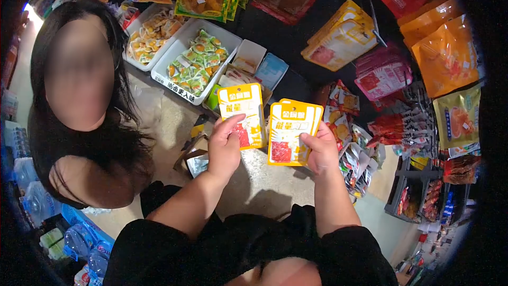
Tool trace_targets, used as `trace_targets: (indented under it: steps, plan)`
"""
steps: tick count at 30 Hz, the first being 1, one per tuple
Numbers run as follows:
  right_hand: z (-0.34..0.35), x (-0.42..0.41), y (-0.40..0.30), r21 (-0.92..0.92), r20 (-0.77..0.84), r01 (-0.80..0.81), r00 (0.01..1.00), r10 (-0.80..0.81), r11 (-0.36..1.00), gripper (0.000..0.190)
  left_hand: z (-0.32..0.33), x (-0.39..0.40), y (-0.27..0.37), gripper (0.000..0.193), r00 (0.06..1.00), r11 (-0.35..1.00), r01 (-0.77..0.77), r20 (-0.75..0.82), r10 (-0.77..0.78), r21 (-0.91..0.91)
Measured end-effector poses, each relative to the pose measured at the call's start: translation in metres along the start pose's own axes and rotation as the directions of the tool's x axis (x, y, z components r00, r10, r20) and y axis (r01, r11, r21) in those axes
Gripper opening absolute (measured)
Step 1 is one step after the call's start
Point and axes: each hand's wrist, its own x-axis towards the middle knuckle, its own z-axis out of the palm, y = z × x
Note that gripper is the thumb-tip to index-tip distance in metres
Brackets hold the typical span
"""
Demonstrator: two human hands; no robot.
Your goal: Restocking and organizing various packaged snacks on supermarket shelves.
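Both hands are raised in front of me, each gripping flat yellow-and-white snack packets by the lower part. My left hand has its thumb across the front of one packet, whose top has a small hang hole. In my right hand is a small stack of matching packets, the front one overlapping at least one behind it. The two lots stand side by side with a narrow gap between them. Beyond and to the right, similar yellow packets hang on a metal display hook.
A person in black is close on my left. White plastic bins of small wrapped snacks sit ahead. Pink packets and orange bags hang at the right. Bottled water stands at lower left, an open carton below the bins.
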Motion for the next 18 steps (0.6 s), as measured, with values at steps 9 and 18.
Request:
trace_targets:
  steps: [9, 18]
  plan:
    - [0.019, -0.007, 0.014, -0.047, 0.001, 0.022, 1.000, -0.022, 0.999, 0.040, 0.009, -0.022, -0.001, 0.022, 0.933, 0.980, -0.171, 0.335, 0.128, 0.102]
    - [0.051, -0.002, 0.020, -0.218, -0.072, 0.129, 0.986, -0.147, 0.967, 0.027, 0.011, -0.019, 0.011, 0.015, 0.948, 0.972, -0.132, 0.310, 0.066, 0.197]
